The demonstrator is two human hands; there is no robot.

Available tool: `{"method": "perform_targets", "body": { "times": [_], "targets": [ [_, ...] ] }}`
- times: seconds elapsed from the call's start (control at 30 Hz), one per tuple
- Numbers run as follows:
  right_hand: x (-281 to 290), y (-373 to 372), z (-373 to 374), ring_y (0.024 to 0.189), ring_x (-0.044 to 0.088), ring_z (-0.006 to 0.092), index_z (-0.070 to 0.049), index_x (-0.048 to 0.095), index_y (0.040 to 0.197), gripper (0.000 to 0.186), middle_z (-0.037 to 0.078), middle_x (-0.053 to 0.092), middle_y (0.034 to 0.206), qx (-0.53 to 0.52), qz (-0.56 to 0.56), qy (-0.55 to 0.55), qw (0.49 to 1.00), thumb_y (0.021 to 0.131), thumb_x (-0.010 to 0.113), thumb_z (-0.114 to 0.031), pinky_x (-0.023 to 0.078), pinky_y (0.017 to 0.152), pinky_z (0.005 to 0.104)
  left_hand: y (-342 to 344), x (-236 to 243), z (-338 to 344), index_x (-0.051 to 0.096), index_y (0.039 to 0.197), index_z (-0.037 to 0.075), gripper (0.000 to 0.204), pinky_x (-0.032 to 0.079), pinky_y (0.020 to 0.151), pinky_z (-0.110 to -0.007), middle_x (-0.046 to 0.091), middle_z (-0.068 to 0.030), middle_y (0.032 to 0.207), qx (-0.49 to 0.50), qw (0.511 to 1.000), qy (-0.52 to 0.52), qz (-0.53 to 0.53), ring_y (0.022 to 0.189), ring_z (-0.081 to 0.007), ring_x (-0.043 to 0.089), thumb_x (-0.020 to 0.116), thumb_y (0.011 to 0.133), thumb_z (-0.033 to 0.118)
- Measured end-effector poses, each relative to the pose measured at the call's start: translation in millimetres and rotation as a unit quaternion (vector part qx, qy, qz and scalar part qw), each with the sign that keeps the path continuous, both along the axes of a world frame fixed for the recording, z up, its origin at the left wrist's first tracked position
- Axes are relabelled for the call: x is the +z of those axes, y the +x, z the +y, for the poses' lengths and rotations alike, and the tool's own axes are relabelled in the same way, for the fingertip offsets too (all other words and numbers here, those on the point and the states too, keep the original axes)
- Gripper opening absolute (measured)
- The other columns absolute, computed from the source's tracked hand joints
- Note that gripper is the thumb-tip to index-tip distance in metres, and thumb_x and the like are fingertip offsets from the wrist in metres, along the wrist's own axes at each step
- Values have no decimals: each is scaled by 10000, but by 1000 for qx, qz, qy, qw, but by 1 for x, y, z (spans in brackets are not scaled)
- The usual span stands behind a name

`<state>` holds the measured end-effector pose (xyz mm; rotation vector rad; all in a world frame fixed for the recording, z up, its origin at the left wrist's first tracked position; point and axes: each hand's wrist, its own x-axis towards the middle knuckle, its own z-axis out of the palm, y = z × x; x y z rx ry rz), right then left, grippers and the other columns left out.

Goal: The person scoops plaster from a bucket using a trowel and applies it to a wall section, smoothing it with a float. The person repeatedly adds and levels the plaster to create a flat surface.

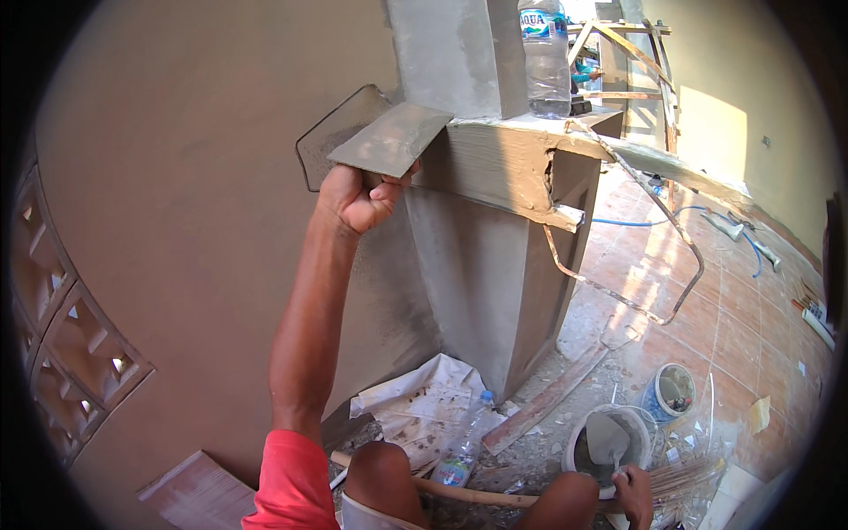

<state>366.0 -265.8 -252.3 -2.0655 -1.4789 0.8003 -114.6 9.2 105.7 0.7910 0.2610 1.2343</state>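
Observation:
My left hand (364, 196) is raised to the wall. Its fingers are closed beneath a flat rectangular plastering float (389, 141), grey with mortar; the grip itself is hidden. The float's far right corner meets the end of a plastered ledge (495, 163) at the column. Low on the right, my right hand (632, 496) is closed on the handle of a trowel (609, 439). The trowel's grey blade lies inside a round bucket (572, 446) with a pale rim, beside my right knee.
Bent metal rods (685, 238) stick out from the ledge. A water bottle (548, 71) stands on top. Below lie a dirty white sack (424, 397), a plank (552, 393), an empty bottle (468, 442) and rubble. A blue-white can (673, 393) stands beyond the bucket.

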Motion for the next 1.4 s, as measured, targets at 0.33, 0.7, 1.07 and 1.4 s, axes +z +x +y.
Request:
{"method": "perform_targets", "body": {
  "times": [0.33, 0.7, 1.07, 1.4],
  "targets": [
    [-16, 5, 1, 531, 566, 165, 59, 578, 770, 212, 94, 543, 594, -39, 84, 43, 995, 790, 606, -150, 449, 501, 320, 27, -12, -16, 420, 1261, -62, 385, 381, 291, -218, 488, -290, 1014, -66, 993, 96, 11, 595, -173, 499, 430, 975, 195],
    [-12, 2, -4, 527, 566, 165, 51, 594, 780, 202, 96, 559, 604, -43, 93, 38, 994, 787, 612, -150, 447, 507, 322, 55, -54, -29, 377, 1314, -75, 499, 600, 436, -326, 481, -299, 1159, -155, 975, 128, -94, 848, -311, 637, 500, 946, 238],
    [-5, -1, -3, 558, 566, 161, 45, 606, 787, 201, 95, 573, 600, -15, 47, 60, 997, 791, 609, -156, 449, 540, 326, 54, -96, -40, 513, 1265, 36, 386, 514, 921, -414, 598, -98, 1202, -22, 988, 142, -53, 1067, -238, 611, 557, 925, 213],
    [-12, 2, -16, 678, 548, 186, 4, 558, 979, 269, 109, 568, 813, -23, 155, 204, 966, 786, 643, -163, 443, 609, 324, 47, -118, -54, 487, 1281, 44, 388, 522, 910, -415, 587, -100, 1200, -15, 983, 161, -87, 1058, -246, 611, 541, 943, 228]
  ]
}}
